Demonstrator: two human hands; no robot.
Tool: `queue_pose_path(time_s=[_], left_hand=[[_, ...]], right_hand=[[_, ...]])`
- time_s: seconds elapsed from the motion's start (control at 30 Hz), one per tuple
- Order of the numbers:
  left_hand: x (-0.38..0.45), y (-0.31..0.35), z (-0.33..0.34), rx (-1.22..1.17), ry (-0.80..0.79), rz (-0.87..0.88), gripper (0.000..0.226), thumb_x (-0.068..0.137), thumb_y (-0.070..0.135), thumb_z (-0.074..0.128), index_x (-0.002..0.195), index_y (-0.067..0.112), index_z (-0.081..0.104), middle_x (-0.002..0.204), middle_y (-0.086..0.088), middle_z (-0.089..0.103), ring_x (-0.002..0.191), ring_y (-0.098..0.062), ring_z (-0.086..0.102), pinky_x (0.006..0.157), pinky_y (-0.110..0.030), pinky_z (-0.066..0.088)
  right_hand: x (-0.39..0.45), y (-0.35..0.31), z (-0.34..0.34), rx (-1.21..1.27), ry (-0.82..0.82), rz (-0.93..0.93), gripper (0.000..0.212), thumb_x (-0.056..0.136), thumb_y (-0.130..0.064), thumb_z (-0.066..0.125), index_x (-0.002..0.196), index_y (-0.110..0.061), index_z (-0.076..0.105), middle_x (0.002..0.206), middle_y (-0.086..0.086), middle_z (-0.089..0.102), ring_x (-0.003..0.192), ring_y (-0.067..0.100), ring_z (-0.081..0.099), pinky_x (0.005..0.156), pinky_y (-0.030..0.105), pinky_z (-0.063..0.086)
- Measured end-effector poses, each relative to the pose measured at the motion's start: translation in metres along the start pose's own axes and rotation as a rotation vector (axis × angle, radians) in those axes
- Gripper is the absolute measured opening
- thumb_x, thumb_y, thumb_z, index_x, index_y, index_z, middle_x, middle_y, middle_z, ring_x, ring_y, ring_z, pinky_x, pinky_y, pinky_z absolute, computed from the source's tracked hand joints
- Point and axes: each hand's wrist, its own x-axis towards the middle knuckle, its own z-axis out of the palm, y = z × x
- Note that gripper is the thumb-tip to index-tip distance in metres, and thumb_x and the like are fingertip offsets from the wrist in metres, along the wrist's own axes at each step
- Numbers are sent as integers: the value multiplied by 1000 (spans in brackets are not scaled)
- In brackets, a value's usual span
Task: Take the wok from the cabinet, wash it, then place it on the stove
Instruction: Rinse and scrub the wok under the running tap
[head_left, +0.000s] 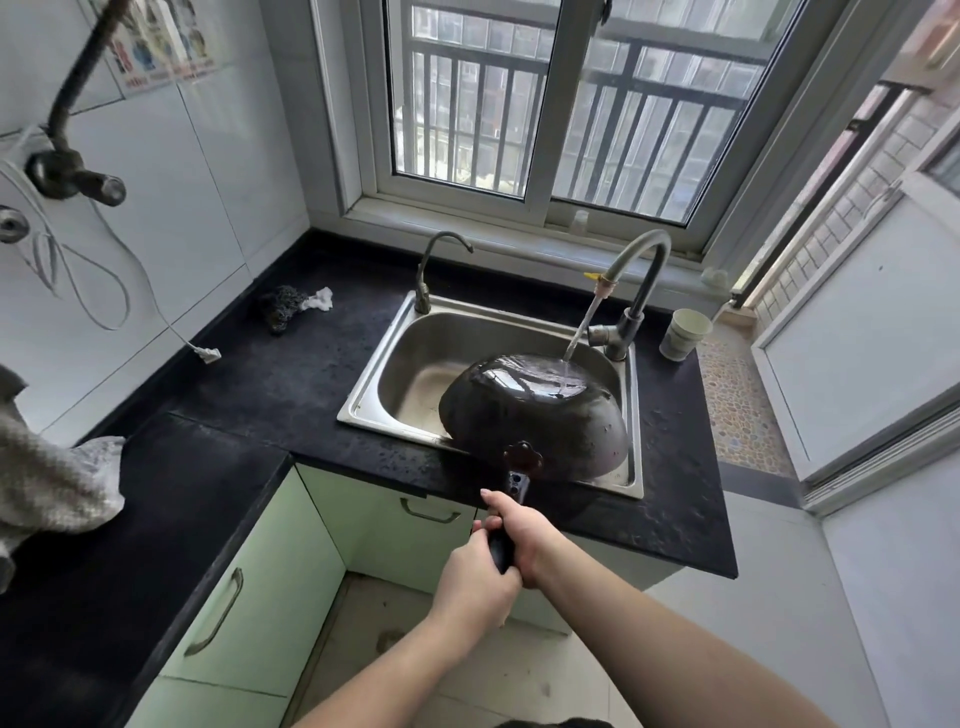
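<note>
Water from the tall gooseneck faucet (636, 280) runs onto the upturned bottom of the black wok (535, 410), which I see held upside down over the right part of the steel sink (395, 358), its rim near the front edge. Both my hands wrap the wok's dark handle, right hand (524, 535) nearer the bowl and left hand (475, 582) just behind it. A paper cup (684, 334) stands on the black countertop (270, 384) right of the faucet.
</note>
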Motion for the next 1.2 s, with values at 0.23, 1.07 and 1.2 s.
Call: queue_pose_path(time_s=[0.23,1.07,1.2], left_hand=[[-7,15,18,28,75,4,48,79,27,54,127,28,52,89,7,70,72,-13,67,46,-16,39],[-20,69,96,-90,129,6,32,79,30,56,111,24,61,82,5,69,59,-9,65,45,-18,48],[-16,73,95,-68,117,16,36,78,31,55,113,27,60,82,7,68,58,-6,64,42,-13,43]], right_hand=[[-9,-10,-18,40,-72,0,31,90,-21,64,67,-13,45,43,-2,37,57,16,54,63,29,47],[-20,-47,-100,-187,-45,-124,36,89,-25,67,63,-12,46,39,-3,47,58,17,54,68,33,47],[-18,-51,-102,-129,-55,-121,31,90,-22,65,70,-11,46,39,-3,44,53,14,55,60,31,48]])
